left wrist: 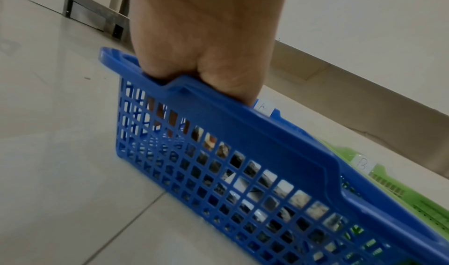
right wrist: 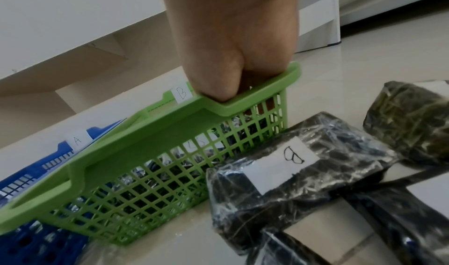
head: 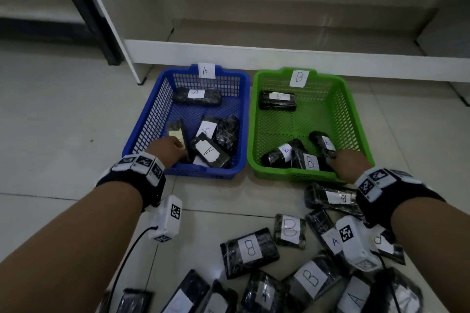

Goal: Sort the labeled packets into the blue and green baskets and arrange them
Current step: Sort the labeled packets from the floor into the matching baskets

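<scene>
The left hand point(head: 170, 148) reached into the near-left corner of the blue basket point(head: 243, 119), at about seven o'clock of its floor, its grip apparently on a packet point(head: 178, 132) standing on edge there; the fingers were mostly hidden, so how tightly they closed could not be told. The right hand point(head: 349, 163) reached into the green basket point(head: 353, 119) at about five o'clock, fingertips at a B packet point(head: 323, 142); its grip was likewise hidden from all three views.

Judging by the task, this step was placing and tidying. To do it well, each packet should be laid flat with its label up, squared against its neighbours, and the tilted one in the blue basket pressed down so it does not prop the others askew.

Readable writing: a paper tab "A" point(head: 205, 70) on the blue basket's far rim at twelve o'clock, a tab "B" point(head: 299, 77) on the green. Packets inside matched their tabs. On the floor point(head: 63, 122), loose packets point(head: 250, 250) showed handwritten B and A labels, some upside down.
</scene>
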The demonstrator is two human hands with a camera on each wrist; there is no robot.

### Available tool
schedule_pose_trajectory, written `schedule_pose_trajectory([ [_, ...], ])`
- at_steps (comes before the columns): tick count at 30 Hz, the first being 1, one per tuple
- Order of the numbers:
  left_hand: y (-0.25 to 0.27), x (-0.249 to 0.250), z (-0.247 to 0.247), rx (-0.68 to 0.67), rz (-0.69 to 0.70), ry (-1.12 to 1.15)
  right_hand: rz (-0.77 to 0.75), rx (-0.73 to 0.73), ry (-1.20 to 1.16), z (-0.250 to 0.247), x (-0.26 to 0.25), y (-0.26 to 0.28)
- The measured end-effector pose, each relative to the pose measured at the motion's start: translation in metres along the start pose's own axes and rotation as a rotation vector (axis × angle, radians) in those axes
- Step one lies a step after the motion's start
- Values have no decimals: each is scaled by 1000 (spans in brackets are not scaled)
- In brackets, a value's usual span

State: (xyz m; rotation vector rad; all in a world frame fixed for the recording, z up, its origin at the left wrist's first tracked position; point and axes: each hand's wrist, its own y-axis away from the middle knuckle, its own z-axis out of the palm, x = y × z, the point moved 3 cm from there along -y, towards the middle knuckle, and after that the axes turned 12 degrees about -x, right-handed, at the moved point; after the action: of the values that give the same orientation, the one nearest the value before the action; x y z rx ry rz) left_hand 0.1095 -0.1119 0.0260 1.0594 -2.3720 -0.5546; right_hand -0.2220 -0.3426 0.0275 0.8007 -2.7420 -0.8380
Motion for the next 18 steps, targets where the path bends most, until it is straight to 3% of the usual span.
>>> schedule_pose_trajectory([
  [3, 0, -1, -3, -94, 5, -123, -12, 133, -226, -11, -3, 5],
  [7, 8, -9, -12, -71, 105, -167, -96, 385, -399, -30, -21, 16],
  [11, 30, -27, -22, -28, 176, -274, -289, 696, -109, -38, -78, 39],
  [16, 71, -67, -43, 226, 274, -410, -689, 774, 125, -15, -182, 83],
  [18, 94, -88, -41, 284, 324, -471, -818, 727, 152, 4, -221, 99],
])
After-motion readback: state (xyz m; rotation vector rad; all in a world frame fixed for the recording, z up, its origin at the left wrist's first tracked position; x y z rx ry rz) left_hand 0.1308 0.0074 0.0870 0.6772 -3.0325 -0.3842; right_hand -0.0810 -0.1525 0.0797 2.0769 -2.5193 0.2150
